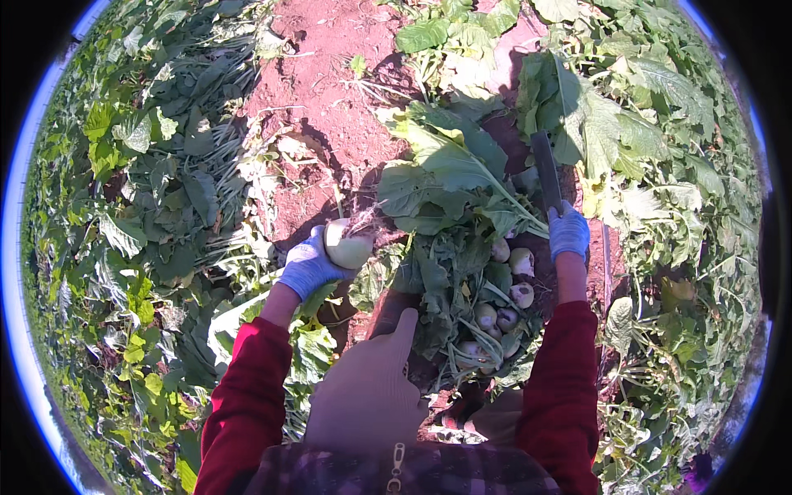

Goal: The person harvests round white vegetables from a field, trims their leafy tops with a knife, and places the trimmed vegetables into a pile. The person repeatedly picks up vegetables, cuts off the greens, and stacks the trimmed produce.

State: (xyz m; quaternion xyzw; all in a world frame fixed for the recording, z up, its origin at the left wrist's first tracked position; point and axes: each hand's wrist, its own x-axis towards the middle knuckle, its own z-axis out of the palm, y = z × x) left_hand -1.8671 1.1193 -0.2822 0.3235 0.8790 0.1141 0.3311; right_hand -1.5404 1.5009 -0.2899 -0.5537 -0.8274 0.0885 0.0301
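Observation:
My left hand (314, 265), in a pale blue glove, grips a large pale root vegetable (348, 245), perhaps a turnip, whose fine roots point up and to the right. The gloved right hand (568, 233) holds a knife with a broad dark blade (545, 166) pointing away from me; its handle is hidden in my fingers. Between my hands lie broad green leaves (445, 164) with pale stalks. Several whitish turnip-like roots (521, 262) rest on the ground just left of my right forearm, among cut or wilted leaves (445, 278).
Reddish bare soil (334, 80) runs ahead between two leafy crop rows, one on the left (179, 185) and one on the right (668, 124). A thin dark line or hose (606, 266) lies on the soil right of my right forearm.

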